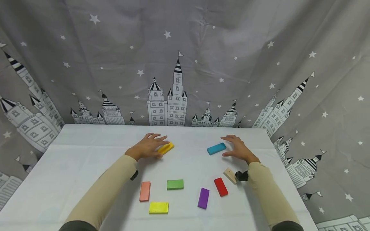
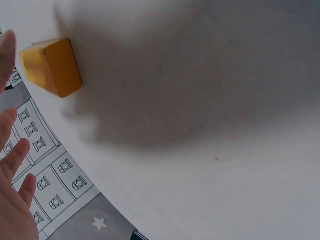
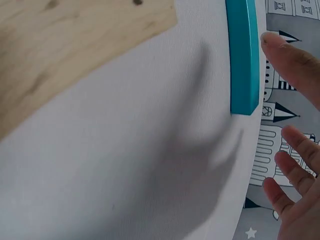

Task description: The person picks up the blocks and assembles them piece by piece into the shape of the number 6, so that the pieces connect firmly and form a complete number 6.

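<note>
On the white table lies an orange-yellow block, and my left hand hovers over its left end with fingers spread. The left wrist view shows that block apart from the fingers. Across the table, my right hand is beside the right end of a blue block, its thumb and fingers parted around that end. In the right wrist view the blue block lies flat, with a gap between it and the fingers. Neither hand holds anything.
Nearer me lie a salmon block, a green block, a yellow block, a purple block, a red block and a bare wooden block by my right wrist. A grey castle-print curtain hangs behind the table.
</note>
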Demonstrator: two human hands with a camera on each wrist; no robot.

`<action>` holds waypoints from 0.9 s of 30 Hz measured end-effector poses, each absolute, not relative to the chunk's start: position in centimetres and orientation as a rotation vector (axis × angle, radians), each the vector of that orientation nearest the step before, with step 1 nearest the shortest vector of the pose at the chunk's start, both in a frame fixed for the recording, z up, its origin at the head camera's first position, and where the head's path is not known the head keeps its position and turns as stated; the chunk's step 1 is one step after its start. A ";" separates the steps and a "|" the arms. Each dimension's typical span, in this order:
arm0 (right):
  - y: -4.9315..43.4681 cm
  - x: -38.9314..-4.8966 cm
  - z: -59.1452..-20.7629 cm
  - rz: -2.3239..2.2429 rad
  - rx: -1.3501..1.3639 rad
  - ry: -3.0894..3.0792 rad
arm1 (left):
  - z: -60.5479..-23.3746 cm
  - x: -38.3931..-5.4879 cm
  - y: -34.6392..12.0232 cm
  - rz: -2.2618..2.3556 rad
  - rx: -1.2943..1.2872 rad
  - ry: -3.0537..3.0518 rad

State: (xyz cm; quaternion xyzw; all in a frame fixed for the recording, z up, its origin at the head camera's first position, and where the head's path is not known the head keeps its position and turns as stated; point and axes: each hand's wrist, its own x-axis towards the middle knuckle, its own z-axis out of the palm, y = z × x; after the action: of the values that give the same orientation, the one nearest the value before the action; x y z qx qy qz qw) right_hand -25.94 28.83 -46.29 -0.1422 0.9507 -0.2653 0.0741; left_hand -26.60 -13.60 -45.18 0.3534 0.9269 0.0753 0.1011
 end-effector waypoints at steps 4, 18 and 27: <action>28.6 -26.5 -46.4 -0.821 -0.442 2.829 | -45.3 -26.8 -13.1 0.173 1.068 2.730; 27.3 -27.5 -46.7 -0.870 -0.428 2.727 | -46.3 -27.5 -12.6 0.121 1.039 2.669; 27.3 -28.3 -47.8 -0.816 -0.454 2.724 | -46.8 -27.9 -12.9 0.081 1.043 2.632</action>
State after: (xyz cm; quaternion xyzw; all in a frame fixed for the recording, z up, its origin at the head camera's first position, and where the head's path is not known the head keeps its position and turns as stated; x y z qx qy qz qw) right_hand -28.30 27.28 -47.79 -0.1562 0.9379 -0.2809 0.1306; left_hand -27.94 -12.89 -46.82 0.3639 0.9182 0.0283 0.1538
